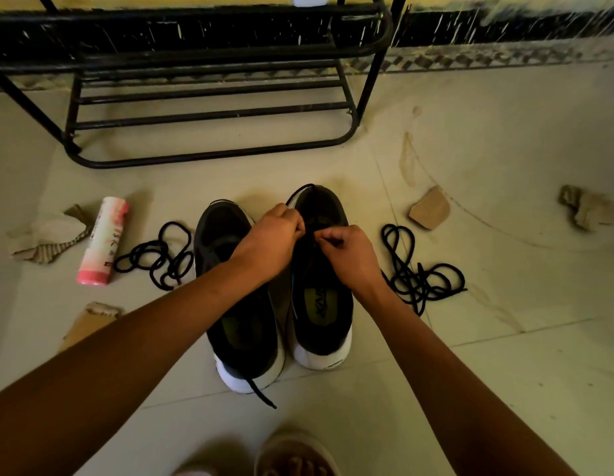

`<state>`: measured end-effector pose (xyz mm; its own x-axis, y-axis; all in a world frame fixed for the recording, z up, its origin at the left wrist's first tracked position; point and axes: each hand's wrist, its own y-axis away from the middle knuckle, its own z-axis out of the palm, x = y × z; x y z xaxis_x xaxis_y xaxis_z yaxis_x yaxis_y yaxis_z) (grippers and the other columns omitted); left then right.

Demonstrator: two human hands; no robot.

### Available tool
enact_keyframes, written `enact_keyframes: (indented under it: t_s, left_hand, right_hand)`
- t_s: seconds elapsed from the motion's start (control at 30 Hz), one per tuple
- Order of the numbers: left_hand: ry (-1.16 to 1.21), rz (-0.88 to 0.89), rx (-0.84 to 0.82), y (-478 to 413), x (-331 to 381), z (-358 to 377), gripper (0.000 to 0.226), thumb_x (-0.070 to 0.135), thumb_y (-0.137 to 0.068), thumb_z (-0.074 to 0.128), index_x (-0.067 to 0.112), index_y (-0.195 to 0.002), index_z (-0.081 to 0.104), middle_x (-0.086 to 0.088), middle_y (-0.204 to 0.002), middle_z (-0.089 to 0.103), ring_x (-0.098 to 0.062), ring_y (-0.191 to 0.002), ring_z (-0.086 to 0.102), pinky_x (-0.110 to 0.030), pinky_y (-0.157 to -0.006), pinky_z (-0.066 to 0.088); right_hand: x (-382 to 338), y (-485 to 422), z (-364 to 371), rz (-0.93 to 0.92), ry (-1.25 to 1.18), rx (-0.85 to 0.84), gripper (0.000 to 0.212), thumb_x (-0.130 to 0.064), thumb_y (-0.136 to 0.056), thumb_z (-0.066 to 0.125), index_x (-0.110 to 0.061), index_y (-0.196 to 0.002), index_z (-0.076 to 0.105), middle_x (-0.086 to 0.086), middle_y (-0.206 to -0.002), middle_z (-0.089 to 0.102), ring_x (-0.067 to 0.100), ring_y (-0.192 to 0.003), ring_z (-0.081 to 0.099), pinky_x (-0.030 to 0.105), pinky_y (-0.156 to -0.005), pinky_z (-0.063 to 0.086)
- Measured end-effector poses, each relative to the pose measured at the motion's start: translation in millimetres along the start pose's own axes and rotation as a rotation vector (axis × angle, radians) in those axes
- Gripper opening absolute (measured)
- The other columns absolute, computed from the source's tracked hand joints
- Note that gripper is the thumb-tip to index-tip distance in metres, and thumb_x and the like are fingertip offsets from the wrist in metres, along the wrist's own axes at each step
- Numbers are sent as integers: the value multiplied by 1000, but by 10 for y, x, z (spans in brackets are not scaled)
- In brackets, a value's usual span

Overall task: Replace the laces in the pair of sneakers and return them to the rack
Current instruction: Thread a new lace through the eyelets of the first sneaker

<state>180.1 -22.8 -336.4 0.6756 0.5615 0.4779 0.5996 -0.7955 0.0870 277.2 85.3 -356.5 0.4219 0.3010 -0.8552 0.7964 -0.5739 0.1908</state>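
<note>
1. Lacing is under way. The left hand (274,238) and right hand (347,252) are curled, pinching a black lace (298,191) over the right-of-centre sneaker (324,321). The other sneaker (237,304) sits just beside it.
2. Next, I'd guess: feed the tip through the next eyelet, which is fiddly.
3. Loose laces (151,255) and a pink can (103,242) lie off to the side, and the rack (209,154) sits at the top of the frame.

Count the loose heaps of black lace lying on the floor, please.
2. The left heap lies beside the left sneaker, the right heap beside the right sneaker. A third lace trails past the heels. The arms may hide more.
</note>
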Motion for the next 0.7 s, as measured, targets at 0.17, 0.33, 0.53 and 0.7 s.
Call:
enact_keyframes:
  t_s: [0.17,0.33,0.53,0.7]
  left_hand:
    - [-408,185,-73,-26,123,-75,37,-5,-86,46,4,-121,43,-14,-126,39,-26,-120,38,-30,-91,38]
    - [-131,104,-53,-48,41,-2,21,2,-89,51,7,-110,56,-11,-114,49,-25,-107,49,-26,-83,37]
    - [305,-97,72,31,-32,2,10,16,-83,69,15,-92,72,-1,-94,67,-15,-89,61,-25,-80,46]
    - [74,-70,221,75,6,-67,28,42,-73,74,22,-86,60,6,-94,52,-10,-90,47,-26,-76,40]
  right_hand:
    - [14,3,-6,-20,28,-13,20,-7,-89,58,-10,-101,73,3,-98,72,11,-87,65,22,-77,49]
    - [33,-9,6,10,32,-26,20,-8,-88,58,-14,-98,74,1,-93,73,13,-86,66,31,-79,54]
    - [6,-29,10,1,108,-7,14,-12,-86,64,-11,-95,74,2,-93,73,9,-80,63,21,-72,48]
    - [23,-19,-30,-28,131,-13,10,-10,-87,62,-10,-89,72,0,-82,67,8,-72,60,8,-57,40]
